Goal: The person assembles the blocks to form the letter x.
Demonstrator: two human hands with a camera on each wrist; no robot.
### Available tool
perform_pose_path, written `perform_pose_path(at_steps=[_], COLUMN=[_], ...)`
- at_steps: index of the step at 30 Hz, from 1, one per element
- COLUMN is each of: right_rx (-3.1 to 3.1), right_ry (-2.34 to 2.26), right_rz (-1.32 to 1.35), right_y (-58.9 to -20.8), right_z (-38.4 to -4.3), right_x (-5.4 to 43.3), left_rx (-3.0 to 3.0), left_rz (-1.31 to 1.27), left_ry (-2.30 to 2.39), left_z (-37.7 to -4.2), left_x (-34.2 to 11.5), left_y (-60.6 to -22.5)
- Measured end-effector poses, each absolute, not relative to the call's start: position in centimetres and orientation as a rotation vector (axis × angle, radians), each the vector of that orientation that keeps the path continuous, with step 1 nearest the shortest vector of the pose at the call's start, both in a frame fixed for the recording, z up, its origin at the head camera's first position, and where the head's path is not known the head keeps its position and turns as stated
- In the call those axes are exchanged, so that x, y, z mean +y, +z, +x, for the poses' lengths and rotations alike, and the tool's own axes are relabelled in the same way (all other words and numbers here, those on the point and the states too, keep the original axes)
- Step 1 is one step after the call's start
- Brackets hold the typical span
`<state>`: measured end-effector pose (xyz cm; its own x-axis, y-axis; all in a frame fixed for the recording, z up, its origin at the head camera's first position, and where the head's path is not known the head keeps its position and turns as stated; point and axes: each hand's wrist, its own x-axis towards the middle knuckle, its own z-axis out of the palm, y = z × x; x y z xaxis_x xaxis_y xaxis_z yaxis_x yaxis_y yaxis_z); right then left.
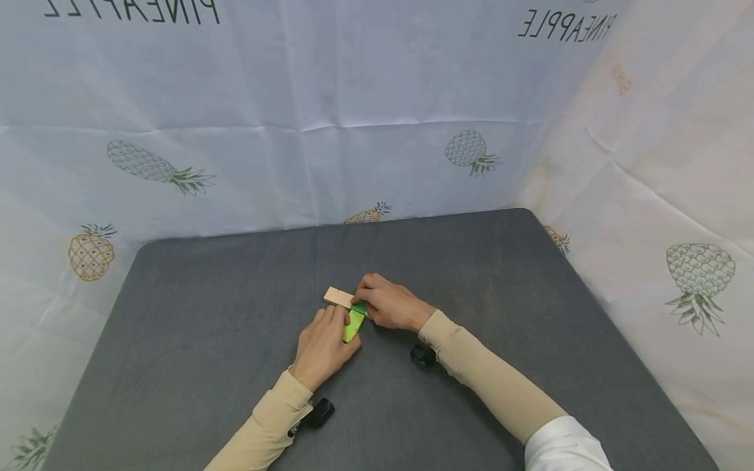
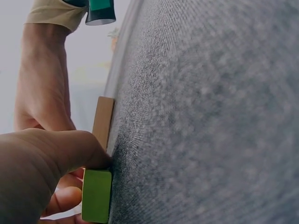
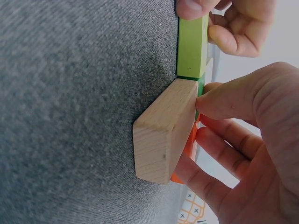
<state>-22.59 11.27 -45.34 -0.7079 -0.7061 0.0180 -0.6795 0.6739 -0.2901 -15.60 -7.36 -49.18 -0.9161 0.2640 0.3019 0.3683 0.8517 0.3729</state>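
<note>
Several wooden blocks lie touching on the dark cloth. My left hand (image 1: 323, 343) pinches the light green block (image 1: 354, 325) between thumb and fingers; its end face shows in the left wrist view. Beyond it is a dark green block (image 1: 358, 307), held by the thumb and fingertips of my right hand (image 1: 391, 304). A plain wood block (image 3: 163, 130) lies near the right thumb in the right wrist view, its corner meeting the green ones. Behind it, partly covered, is an orange block (image 3: 190, 144) near the right fingers. Another plain block (image 1: 338, 297) extends to the far left.
A dark grey cloth-covered table (image 1: 206, 340) spreads around the hands. White curtains (image 1: 377, 78) with printed pineapples hang behind it and along its sides. Black wrist cameras (image 1: 321, 413) sit under both forearms, close to the tabletop.
</note>
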Motion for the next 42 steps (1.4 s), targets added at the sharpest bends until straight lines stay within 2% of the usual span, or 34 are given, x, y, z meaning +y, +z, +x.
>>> perform_pose_path(at_steps=[42], right_rx=[2.76], right_ry=[-0.428], right_rz=[-1.149], right_y=[-45.28], right_z=[-22.66], right_x=[11.25], left_rx=[-2.864], left_rz=[-0.454], left_ry=[-0.783], left_z=[-16.01], left_x=[-7.64], left_y=[-49.06])
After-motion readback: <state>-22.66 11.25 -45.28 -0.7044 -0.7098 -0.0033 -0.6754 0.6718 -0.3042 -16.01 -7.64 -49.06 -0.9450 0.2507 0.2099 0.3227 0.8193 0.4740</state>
